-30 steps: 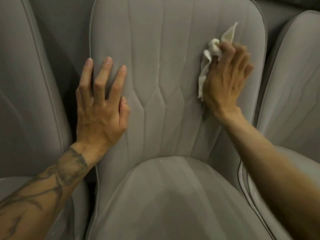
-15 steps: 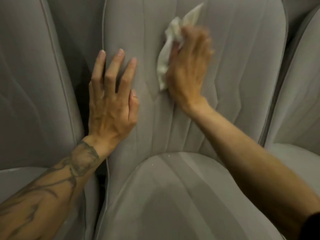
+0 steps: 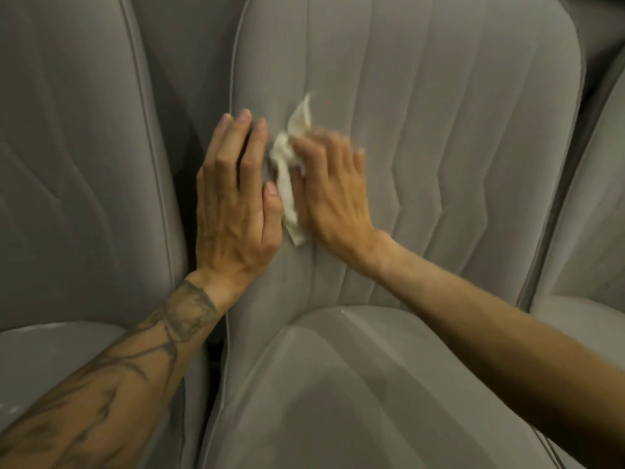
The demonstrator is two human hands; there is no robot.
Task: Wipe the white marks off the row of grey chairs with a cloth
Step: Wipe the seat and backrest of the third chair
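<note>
Grey chair (image 3: pixel 439 130), cloth (image 3: pixel 285 184) under right hand (image 3: pixel 333 194)

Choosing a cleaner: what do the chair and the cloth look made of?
Chair: looks like matte grey woven or velvety upholstery, going by stitched seams and piped edges. Cloth: thin, crumpled off-white fabric or paper; blur leaves it open.

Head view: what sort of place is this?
Probably a hall with row seating, maybe a cinema or auditorium: the middle chair, left chair and right chair are matching grey padded seats packed side by side.
</note>
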